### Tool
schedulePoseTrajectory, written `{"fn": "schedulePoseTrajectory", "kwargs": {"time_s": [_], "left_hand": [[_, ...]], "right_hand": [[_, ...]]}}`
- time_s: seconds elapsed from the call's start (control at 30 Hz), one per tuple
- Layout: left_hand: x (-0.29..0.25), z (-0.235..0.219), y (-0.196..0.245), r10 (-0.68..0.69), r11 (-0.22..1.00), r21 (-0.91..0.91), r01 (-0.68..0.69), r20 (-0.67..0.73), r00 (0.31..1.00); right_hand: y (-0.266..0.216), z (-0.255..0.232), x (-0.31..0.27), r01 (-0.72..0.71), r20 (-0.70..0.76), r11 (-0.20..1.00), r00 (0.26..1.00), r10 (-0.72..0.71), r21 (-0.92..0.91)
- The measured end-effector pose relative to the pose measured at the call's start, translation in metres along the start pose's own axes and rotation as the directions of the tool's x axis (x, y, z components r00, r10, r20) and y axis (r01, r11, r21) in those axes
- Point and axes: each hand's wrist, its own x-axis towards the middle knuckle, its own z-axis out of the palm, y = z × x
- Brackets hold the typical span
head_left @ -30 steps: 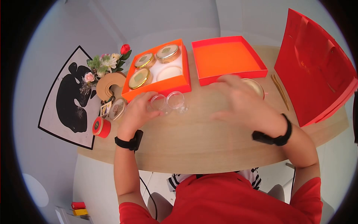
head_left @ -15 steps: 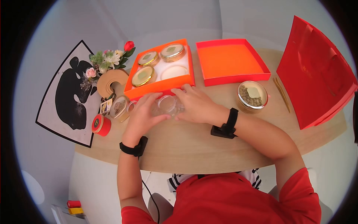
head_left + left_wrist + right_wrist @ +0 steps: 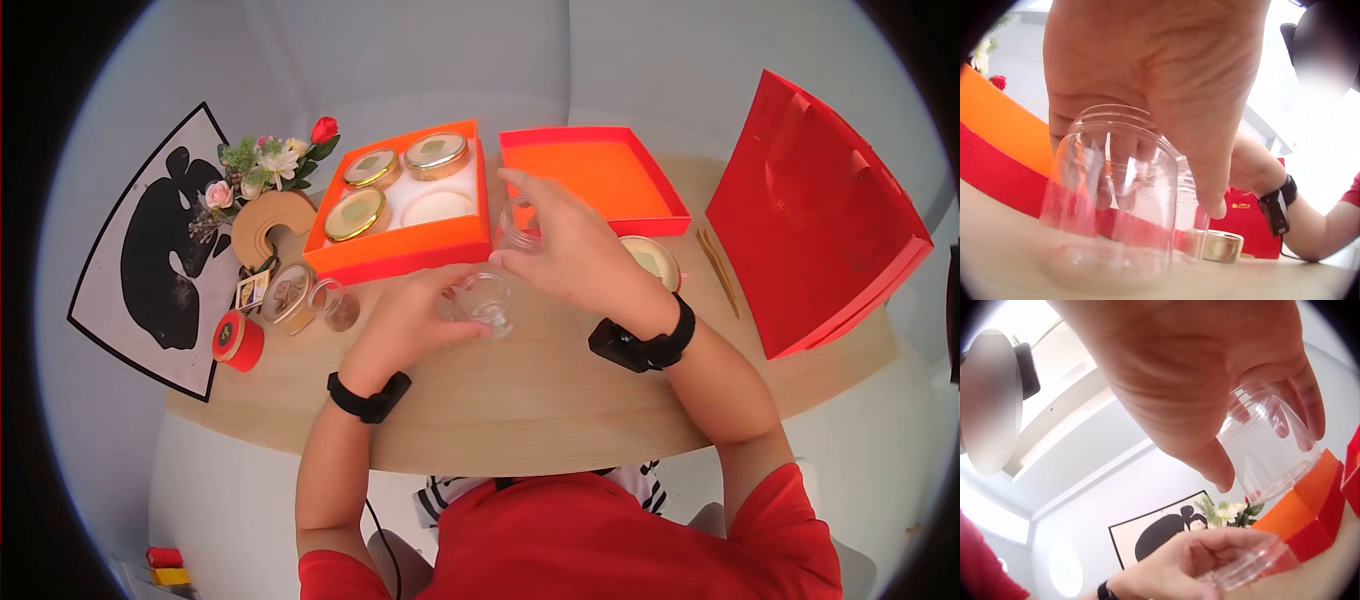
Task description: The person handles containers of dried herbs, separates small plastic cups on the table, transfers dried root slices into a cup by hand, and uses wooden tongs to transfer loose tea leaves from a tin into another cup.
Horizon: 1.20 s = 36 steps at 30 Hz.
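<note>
Pale wall [image 3: 450,60], wooden table [image 3: 540,400]. Right hand [image 3: 590,255]: fingers curled round a raised clear jar [image 3: 1272,447], near the open box [image 3: 400,263]. Left hand [image 3: 405,325]: round a second jar [image 3: 495,300], upon the table. Step, seemingly: jar lifting. Next move calls for light, steady fingers.

A clear jar [image 3: 518,222] is now held up off the table in the right hand [image 3: 570,240], which half a second ago was placed down beside the left hand at the clear jars. It is now carried past the near right corner of the orange box [image 3: 400,262], toward the red tray [image 3: 600,190]. The left hand [image 3: 410,315] is shifted rightward along the box, around a second jar [image 3: 492,303]. The small jar [image 3: 337,305], partly hidden before, is uncovered, while the filled jar [image 3: 657,258], fully seen a moment ago, is partly covered.
</note>
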Motion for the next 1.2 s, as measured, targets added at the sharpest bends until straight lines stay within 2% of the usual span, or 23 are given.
{"fn": "schedulePoseTrajectory", "kwargs": {"time_s": [0.07, 0.13, 0.2, 0.27, 0.3, 0.4, 0.47, 0.57, 0.63, 0.7, 0.83, 0.93, 1.0, 1.13, 1.2], "left_hand": [[0.012, 0.013, 0.005, 0.038, 0.999, -0.019, -0.037, 0.012, 0.999], [0.023, 0.025, 0.01, 0.07, 0.997, -0.039, -0.069, 0.024, 0.997], [0.032, 0.034, 0.014, 0.015, 0.999, 0.048, -0.02, 0.088, 0.996], [0.039, 0.042, 0.018, 0.041, 0.998, 0.046, -0.043, 0.054, 0.998], [0.041, 0.045, 0.02, 0.059, 0.997, 0.046, -0.06, 0.021, 0.998], [0.045, 0.045, 0.026, 0.023, 1.0, 0.01, -0.023, 0.035, 0.999], [0.045, 0.046, 0.024, 0.009, 1.0, -0.006, -0.008, 0.05, 0.999], [0.045, 0.046, 0.021, -0.004, 0.999, -0.039, 0.006, 0.049, 0.999], [0.045, 0.046, 0.018, -0.006, 0.998, -0.055, 0.008, 0.03, 1.0], [0.045, 0.047, 0.013, 0.099, 0.987, -0.124, -0.099, -0.01, 0.995], [0.04, 0.041, 0.004, 0.101, 0.984, -0.148, -0.1, 0.0, 0.995], [0.034, 0.03, -0.004, 0.047, 0.967, -0.253, -0.036, 0.04, 0.998], [0.032, 0.022, -0.007, -0.031, 0.939, -0.338, 0.071, 0.122, 0.992], [0.032, 0.022, -0.021, -0.061, 0.919, -0.377, 0.116, 0.154, 0.986], [0.033, 0.025, -0.028, -0.053, 0.876, -0.459, 0.148, 0.213, 0.976]], "right_hand": [[-0.003, -0.013, -0.002, 0.015, 0.017, 0.991, 1.0, -0.017, 0.131], [-0.005, -0.021, -0.004, -0.015, 0.051, 0.993, 0.999, 0.009, 0.12], [-0.004, -0.023, -0.009, -0.053, 0.082, 0.992, 0.996, 0.043, 0.116], [0.002, -0.019, -0.013, -0.054, 0.091, 0.999, 0.994, 0.054, -0.011], [0.004, -0.019, -0.014, -0.055, 0.088, 0.998, 0.994, 0.057, -0.016], [0.004, -0.019, -0.015, -0.045, 0.075, 0.995, 0.996, 0.051, -0.085], [-0.002, -0.021, -0.016, -0.092, 0.098, 0.983, 0.989, 0.108, -0.162], [-0.001, -0.015, -0.019, -0.049, 0.097, 0.975, 0.993, 0.071, -0.218], [-0.004, -0.015, -0.017, -0.05, 0.109, 0.973, 0.991, 0.076, -0.225], [-0.005, -0.015, -0.014, -0.063, 0.127, 0.972, 0.987, 0.094, -0.228], [-0.006, -0.017, -0.017, -0.034, 0.143, 0.975, 0.987, 0.067, -0.219], [-0.007, -0.017, -0.018, -0.009, 0.153, 0.968, 0.987, 0.049, -0.252], [-0.007, -0.015, -0.018, 0.013, 0.161, 0.96, 0.986, 0.033, -0.279], [-0.005, -0.013, -0.017, 0.033, 0.194, 0.96, 0.981, 0.023, -0.278], [-0.006, -0.015, -0.016, 0.041, 0.216, 0.957, 0.976, 0.023, -0.287]]}}
